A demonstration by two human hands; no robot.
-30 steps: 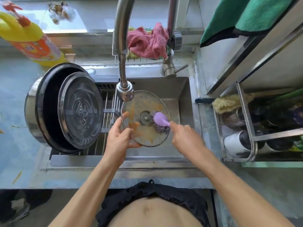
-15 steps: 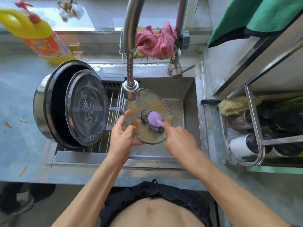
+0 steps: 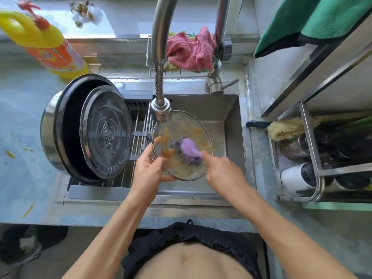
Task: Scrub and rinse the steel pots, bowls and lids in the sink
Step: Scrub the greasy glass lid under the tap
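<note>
Round clear glass lid with a thin metal rim (image 3: 187,125), smeared with orange food residue, is held tilted over the stainless steel sink basin (image 3: 225,109), just under the chrome spray head of the gooseneck faucet (image 3: 161,110). Left hand (image 3: 150,170) grips the lid's lower left edge, thumb on the near face, fingers curled behind the glass. Right hand (image 3: 223,172) is closed round the handle of a lilac-handled steel wire scrubber (image 3: 188,151), index finger stretched along the handle; the dark wire ball presses on the lid near its centre. Scrubber and right hand are motion-blurred.

Left of the lid, a large steel pot with a black inside (image 3: 60,125) lies on its side on a metal roll-up drying rack (image 3: 138,125) across the left part of the sink. A round dark steel lid with embossed rings (image 3: 105,131) leans in the pot's mouth. Yellow detergent bottle with an orange label and red cap (image 3: 44,43) stands on the grey counter (image 3: 22,109) behind the pot. Pink cloth (image 3: 191,50) is draped in a wire caddy behind the faucet. On the right, a steel rack (image 3: 314,150) holds a straw-coloured brush (image 3: 285,127) and dark containers, contents unclear. Green cloth (image 3: 322,17) hangs at top right.
</note>
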